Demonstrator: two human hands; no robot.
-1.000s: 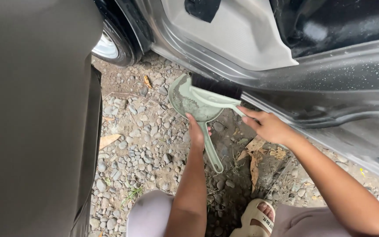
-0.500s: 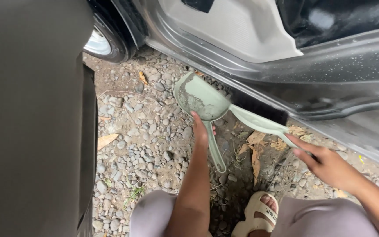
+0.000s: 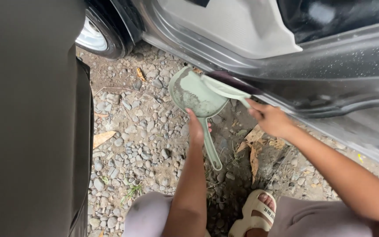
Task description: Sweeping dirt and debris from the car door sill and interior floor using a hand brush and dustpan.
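Note:
My left hand (image 3: 195,127) grips the long handle of a pale green dustpan (image 3: 194,94), holding its dusty pan tilted against the sill of an open car door (image 3: 330,87). My right hand (image 3: 270,118) holds the handle of a matching pale green brush (image 3: 224,89) whose head lies across the pan's upper edge. Both hands are just below the car's door sill, above gravel ground.
A dark car door panel (image 3: 27,118) fills the left side. A car wheel (image 3: 99,37) sits at the upper left. Gravel and dry leaves (image 3: 255,149) cover the ground. My sandalled foot (image 3: 257,213) rests at the bottom.
My right hand came back up from lower right to the pan's edge, bringing the brush over the pan. The left hand kept the dustpan at the sill.

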